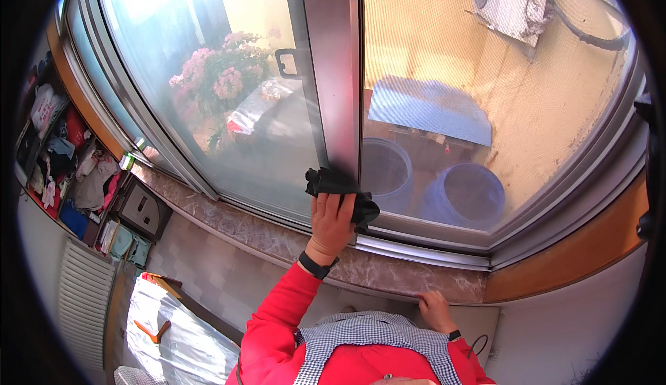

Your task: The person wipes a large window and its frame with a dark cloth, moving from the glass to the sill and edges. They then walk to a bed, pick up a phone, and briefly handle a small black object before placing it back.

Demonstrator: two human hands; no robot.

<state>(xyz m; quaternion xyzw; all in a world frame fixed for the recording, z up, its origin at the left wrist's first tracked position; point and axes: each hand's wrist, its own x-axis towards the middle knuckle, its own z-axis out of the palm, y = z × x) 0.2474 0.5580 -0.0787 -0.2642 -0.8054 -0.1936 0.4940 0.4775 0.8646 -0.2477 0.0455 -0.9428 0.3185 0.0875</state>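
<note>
My left hand grips a bunched black cloth, pressing it against the lower end of the metal window stile, where the sliding panes meet. Part of the cloth hangs past my fingers on the right. Lower down, my right hand rests by the front edge of the marbled stone sill; its fingers look loosely curled, and nothing shows in them. Left of the stile is a hazy glass pane with a dark latch handle. A mesh screen covers the opening on the right.
Metal sliding tracks run along the sill. Outside stand blue barrels, pink flowers and an air-conditioner unit. Crammed shelves, a dark safe-like box and a white radiator are at left. Plastic sheeting lies behind my left arm.
</note>
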